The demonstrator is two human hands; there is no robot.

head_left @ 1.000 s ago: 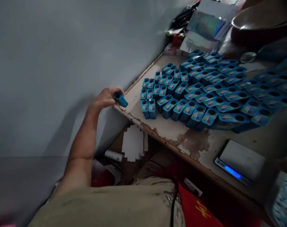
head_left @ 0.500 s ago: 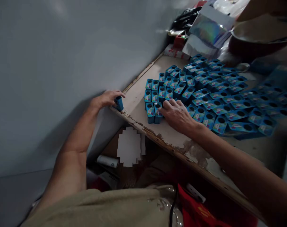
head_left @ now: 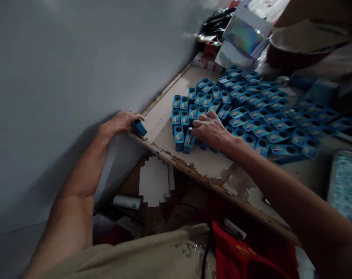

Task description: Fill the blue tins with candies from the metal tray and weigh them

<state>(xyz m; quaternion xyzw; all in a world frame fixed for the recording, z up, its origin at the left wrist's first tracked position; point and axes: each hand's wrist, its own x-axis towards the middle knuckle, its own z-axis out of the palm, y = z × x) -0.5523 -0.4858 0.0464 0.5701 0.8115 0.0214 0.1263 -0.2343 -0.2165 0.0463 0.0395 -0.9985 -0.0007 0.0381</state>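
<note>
My left hand (head_left: 120,123) curls round a small blue box (head_left: 139,128) at the table's left corner, against the grey wall. The box leans, and my fingers hide part of it. My right hand (head_left: 212,131) is over the front of a large group of similar blue boxes (head_left: 260,113), each with a dark round hole on top. Its fingers close on the edge of one tilted blue box (head_left: 189,142), with a small white spot at the fingertips. Just left of it stands another upright blue box (head_left: 179,138).
The pale table (head_left: 161,116) has a chipped wooden front edge (head_left: 193,170). Shiny packaging (head_left: 245,31) and a large round container (head_left: 306,46) stand at the back. A tray of pale blue-green bits (head_left: 347,186) is at right. Below lie white card (head_left: 154,182) and a white cylinder (head_left: 127,202).
The view has shifted slightly to the right. The box at my right fingertips has tilted away from its upright neighbour. The box in my left hand leans more.
</note>
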